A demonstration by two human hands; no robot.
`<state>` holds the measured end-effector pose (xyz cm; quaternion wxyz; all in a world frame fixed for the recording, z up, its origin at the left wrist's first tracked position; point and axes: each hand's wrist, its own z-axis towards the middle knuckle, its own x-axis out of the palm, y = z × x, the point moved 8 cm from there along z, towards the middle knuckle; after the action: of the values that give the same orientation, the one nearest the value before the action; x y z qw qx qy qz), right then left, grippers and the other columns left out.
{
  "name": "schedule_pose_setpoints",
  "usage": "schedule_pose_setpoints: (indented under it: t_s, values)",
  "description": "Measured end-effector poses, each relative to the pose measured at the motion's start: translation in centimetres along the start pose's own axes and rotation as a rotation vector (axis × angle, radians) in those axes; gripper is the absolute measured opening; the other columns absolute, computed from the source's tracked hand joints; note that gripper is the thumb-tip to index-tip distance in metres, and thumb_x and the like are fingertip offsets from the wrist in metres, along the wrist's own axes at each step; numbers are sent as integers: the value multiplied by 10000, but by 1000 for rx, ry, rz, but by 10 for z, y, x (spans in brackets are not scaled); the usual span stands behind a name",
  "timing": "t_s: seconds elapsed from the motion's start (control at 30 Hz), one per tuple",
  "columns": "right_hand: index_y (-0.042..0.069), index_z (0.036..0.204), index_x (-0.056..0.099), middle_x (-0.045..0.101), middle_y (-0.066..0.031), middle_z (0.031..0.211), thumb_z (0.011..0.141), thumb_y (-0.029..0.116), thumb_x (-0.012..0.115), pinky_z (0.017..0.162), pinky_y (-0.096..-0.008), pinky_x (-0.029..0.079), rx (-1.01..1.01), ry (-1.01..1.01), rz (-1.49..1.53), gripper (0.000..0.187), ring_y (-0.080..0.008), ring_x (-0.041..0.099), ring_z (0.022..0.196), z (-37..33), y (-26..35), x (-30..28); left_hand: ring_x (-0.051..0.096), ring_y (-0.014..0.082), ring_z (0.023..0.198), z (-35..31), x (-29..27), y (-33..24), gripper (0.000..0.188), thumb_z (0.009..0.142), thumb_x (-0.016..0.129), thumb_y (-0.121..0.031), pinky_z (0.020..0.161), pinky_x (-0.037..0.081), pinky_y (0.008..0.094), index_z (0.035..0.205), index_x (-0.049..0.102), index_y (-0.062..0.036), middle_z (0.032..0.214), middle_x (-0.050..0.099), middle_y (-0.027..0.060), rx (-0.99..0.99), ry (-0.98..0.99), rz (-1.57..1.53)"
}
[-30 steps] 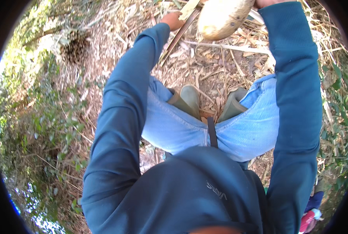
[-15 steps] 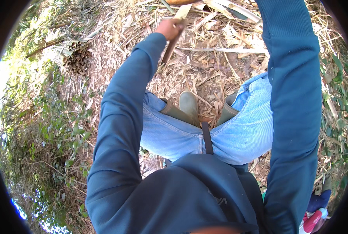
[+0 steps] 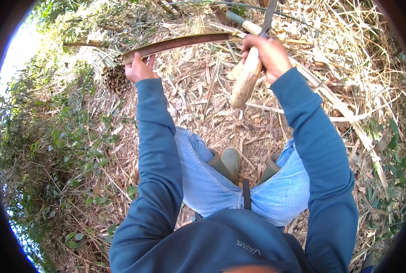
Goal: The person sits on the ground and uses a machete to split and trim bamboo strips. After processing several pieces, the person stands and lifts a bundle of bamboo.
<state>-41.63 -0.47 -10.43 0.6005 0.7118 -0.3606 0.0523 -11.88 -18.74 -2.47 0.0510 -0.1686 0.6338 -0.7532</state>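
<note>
The strip (image 3: pixel 178 44) pinched by the left hand (image 3: pixel 140 69) is best held off the knife (image 3: pixel 246 84) clasped by the right hand (image 3: pixel 271 53)

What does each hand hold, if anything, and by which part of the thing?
The left hand holds a long brown strip by its left end; the right hand holds a bladed tool by its wooden handle, near the blade.
</note>
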Motion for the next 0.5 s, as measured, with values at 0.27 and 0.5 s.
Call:
schedule_pose_setpoints:
  t_s: [0.27,0.5]
  values:
    - [-91,996,604,660,-156,923,819,162,695,752,-313,564,-211,-181,-91,322,-205,680,843,20,-14,27,597,306,998,-66,22,34,255,965,500,-91,898,576,449,1129,444,97,1109,538,173,-352,91,-406]
    - [24,769,587,580,-13,721,797,162,713,621,-285,429,-364,-475,-38,190,-103,521,647,11,15,18,567,296,1118,-122,34,34,259,972,490,-93,1011,505,457,1196,447,30,1178,543,167,-395,318,-459]
